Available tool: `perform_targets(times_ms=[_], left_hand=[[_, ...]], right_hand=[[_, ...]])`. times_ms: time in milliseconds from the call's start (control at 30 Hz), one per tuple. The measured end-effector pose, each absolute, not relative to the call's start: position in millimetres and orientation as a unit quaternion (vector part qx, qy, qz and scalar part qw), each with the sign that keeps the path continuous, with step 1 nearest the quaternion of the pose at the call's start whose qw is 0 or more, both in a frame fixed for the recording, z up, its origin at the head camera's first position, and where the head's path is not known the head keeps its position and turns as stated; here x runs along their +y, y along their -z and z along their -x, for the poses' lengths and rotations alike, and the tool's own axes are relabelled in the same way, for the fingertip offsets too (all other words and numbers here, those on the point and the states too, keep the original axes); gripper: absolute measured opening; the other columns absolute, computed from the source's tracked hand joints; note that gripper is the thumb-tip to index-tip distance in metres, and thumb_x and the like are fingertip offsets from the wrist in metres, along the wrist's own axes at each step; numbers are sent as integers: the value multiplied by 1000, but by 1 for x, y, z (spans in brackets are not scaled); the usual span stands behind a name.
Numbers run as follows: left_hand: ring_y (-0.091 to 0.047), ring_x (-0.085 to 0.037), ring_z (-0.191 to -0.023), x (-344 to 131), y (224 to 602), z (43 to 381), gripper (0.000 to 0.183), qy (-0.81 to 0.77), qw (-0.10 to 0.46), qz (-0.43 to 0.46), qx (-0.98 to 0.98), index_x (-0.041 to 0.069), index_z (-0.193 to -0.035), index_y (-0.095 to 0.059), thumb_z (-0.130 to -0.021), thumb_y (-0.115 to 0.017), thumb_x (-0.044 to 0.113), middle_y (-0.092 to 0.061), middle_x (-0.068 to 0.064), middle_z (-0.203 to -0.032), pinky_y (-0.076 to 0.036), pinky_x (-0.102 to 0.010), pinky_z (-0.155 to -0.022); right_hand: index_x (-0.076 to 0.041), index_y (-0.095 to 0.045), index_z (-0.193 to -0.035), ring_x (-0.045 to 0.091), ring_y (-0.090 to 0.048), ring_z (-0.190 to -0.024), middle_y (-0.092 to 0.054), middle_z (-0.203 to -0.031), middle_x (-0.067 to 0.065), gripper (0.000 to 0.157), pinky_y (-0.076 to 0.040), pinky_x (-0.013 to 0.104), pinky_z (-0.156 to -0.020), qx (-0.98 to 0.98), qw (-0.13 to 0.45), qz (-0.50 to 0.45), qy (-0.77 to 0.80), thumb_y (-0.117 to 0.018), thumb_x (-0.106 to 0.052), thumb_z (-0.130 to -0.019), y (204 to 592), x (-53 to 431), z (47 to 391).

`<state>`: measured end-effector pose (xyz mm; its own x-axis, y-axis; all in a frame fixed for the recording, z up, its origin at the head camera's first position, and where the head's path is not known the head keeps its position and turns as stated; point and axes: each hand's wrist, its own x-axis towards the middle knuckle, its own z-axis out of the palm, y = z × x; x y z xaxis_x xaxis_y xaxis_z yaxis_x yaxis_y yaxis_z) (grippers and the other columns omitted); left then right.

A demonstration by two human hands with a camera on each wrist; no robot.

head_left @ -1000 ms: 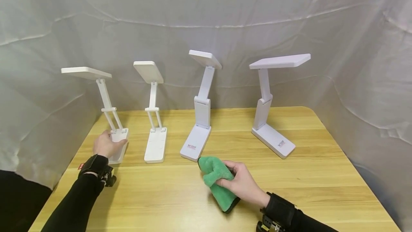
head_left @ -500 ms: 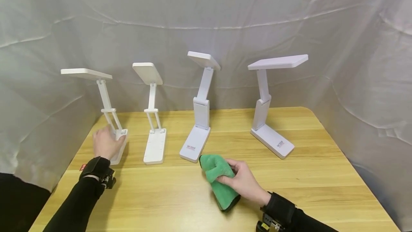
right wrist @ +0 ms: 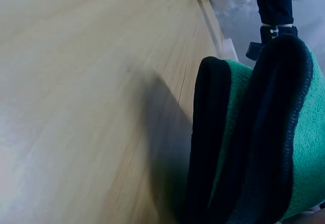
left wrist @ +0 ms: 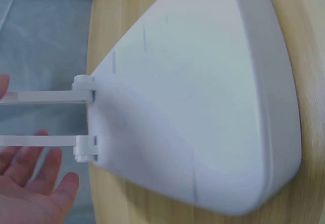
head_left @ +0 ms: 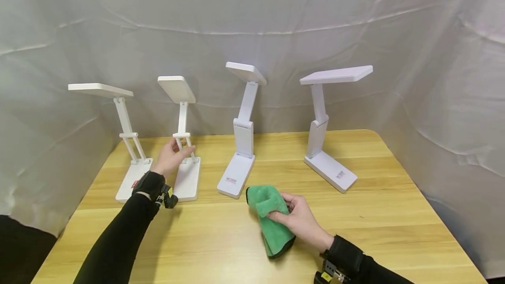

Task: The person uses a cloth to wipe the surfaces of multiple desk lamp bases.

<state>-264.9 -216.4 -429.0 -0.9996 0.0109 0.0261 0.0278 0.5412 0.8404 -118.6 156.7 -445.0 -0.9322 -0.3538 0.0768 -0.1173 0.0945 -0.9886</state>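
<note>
My left hand [head_left: 170, 157] is at the lower struts of the second folding desk lamp [head_left: 187, 182] from the left, its thumb in front of them and its other fingers partly hidden behind. In the left wrist view the fingers [left wrist: 30, 178] are spread around the struts, with a gap visible on the near side; the lamp's white base [left wrist: 188, 92] fills the middle. Over the front of the table, my right hand [head_left: 303, 221] pinches a folded green cloth [head_left: 274, 229] with black edging. The right wrist view shows the cloth [right wrist: 312, 148] close up, above a shadow on the wood.
To the left stands another white folding lamp [head_left: 132, 181]. Two more lamps, a middle one [head_left: 236, 174] and a right one [head_left: 331, 171], stand upright with printed bases. A pale curtain [head_left: 292, 51] closes in the wooden table [head_left: 378, 231] behind and at the sides.
My left hand has left the base of the leftmost lamp and moved right to the struts of the second lamp. My right hand keeps its hold on the cloth, nearly still.
</note>
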Motion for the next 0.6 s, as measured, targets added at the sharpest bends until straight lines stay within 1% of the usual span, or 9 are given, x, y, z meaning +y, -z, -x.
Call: perform_targets(times_ms=[100, 200, 300, 433, 500, 533, 600], left_hand=[[-56, -36, -106, -216, 435, 268, 50, 478, 16, 13, -878, -4, -120, -56, -91, -61, 37, -60, -25, -119, -48, -42, -86], [-59, -32, -93, -215, 439, 264, 41, 482, 23, 21, -876, -4, -107, -64, -90, -63, 34, -66, -23, -105, -47, -33, -73], [-60, -30, -89, -215, 439, 254, 39, 483, 12, 35, -875, -2, -101, -67, -89, -64, 35, -69, -20, -99, -47, -31, -70], [-62, -30, -85, -212, 439, 233, 36, 458, -1, 78, -886, 1, -96, -67, -90, -62, 36, -69, -15, -93, -48, -33, -69], [-62, -28, -80, -211, 440, 221, 30, 444, 5, 110, -889, 3, -93, -67, -91, -62, 33, -69, -12, -88, -50, -33, -66], [-62, -28, -78, -209, 440, 215, 27, 437, 11, 126, -891, 3, -92, -66, -91, -62, 30, -68, -12, -86, -50, -33, -64], [-62, -25, -74, -206, 441, 203, 20, 434, 18, 154, -887, 6, -90, -65, -91, -63, 26, -67, -8, -83, -51, -31, -61]], right_hand=[[2, -59, -123, 22, -66, -95, -67, -111, 17, 47, -56, 34, -79, 731, 95, 159, 657, -74, -12, -80, 445, 157, 119], [1, -58, -124, 22, -65, -96, -67, -113, 16, 49, -56, 34, -79, 734, 100, 147, 656, -74, -14, -80, 445, 159, 119], [-1, -58, -125, 22, -65, -97, -67, -113, 15, 51, -56, 34, -80, 739, 103, 140, 651, -75, -16, -79, 445, 160, 120], [-1, -58, -125, 22, -65, -97, -66, -114, 15, 51, -56, 34, -80, 742, 101, 142, 648, -75, -16, -79, 445, 161, 120], [0, -58, -125, 22, -65, -97, -66, -114, 15, 51, -56, 34, -80, 741, 101, 141, 649, -75, -16, -79, 445, 163, 120], [0, -57, -125, 22, -65, -97, -66, -114, 16, 52, -56, 34, -80, 741, 101, 142, 649, -75, -16, -79, 445, 163, 120], [1, -56, -126, 22, -65, -97, -66, -115, 17, 52, -56, 33, -80, 742, 101, 141, 648, -74, -15, -80, 444, 165, 120]])
